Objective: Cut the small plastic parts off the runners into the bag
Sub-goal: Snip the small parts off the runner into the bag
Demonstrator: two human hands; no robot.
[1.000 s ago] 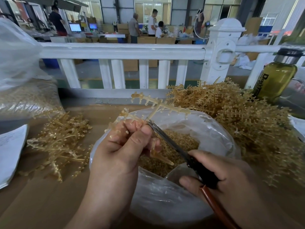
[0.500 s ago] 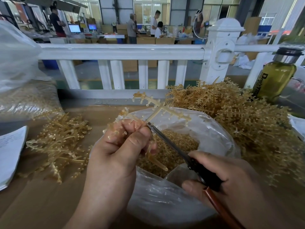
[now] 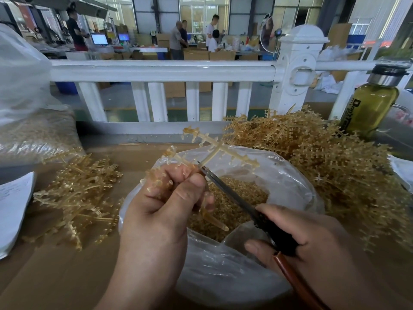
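A worker's left hand [image 3: 165, 204] curled its fingers tightly around an amber runner [image 3: 218, 147] above the clear bag [image 3: 223, 276], where cut parts [image 3: 252, 195] lay heaped. At five o'clock, the right hand [image 3: 312, 240] gripped scissors [image 3: 230, 193], their blade tips touching the runner's stem. A pile of runners [image 3: 324, 164] sat at two o'clock and a smaller heap [image 3: 78, 193] at nine.

White railing [image 3: 161, 70], factory hall, tall windows [image 3: 201, 12], stacked cartons [image 3: 221, 55]

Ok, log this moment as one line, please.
step: cutting | left hand: grips amber plastic runner | right hand: holds black-handled scissors, tips at runner | clear plastic bag: below, holds cut parts
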